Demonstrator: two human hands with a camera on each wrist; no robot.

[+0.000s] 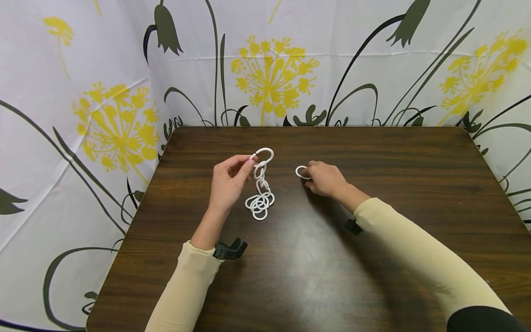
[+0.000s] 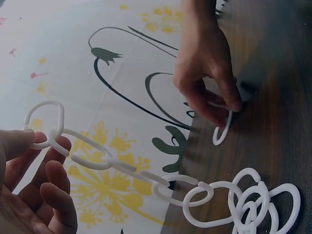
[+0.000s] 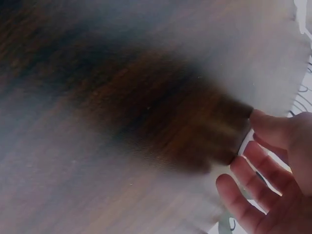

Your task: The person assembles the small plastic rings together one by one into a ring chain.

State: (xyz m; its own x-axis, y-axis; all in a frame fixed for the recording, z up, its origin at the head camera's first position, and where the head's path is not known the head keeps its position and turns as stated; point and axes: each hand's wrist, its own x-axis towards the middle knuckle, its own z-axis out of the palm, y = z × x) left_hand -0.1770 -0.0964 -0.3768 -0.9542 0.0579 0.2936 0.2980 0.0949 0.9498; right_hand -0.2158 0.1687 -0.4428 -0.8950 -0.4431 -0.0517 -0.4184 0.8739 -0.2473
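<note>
A chain of white plastic links (image 1: 260, 203) rises from a small heap on the table to my left hand (image 1: 228, 180). Thumb and index finger of that hand pinch the chain's end link (image 2: 61, 117), while its other fingers curl loosely below. Narrow gaps show in some of the oval links. To the right of the chain, my right hand (image 1: 327, 179) reaches down close to the tabletop. It pinches a single white link (image 2: 217, 138), separate from the chain. In the right wrist view the fingers (image 3: 248, 204) hide most of that link.
Dark wood-grain table (image 1: 373, 258) lies under both hands. A white cloth (image 1: 348, 27) with yellow and grey flower prints hangs behind it and at the sides. Black straps with camera mounts (image 1: 230, 249) sit on the wrists.
</note>
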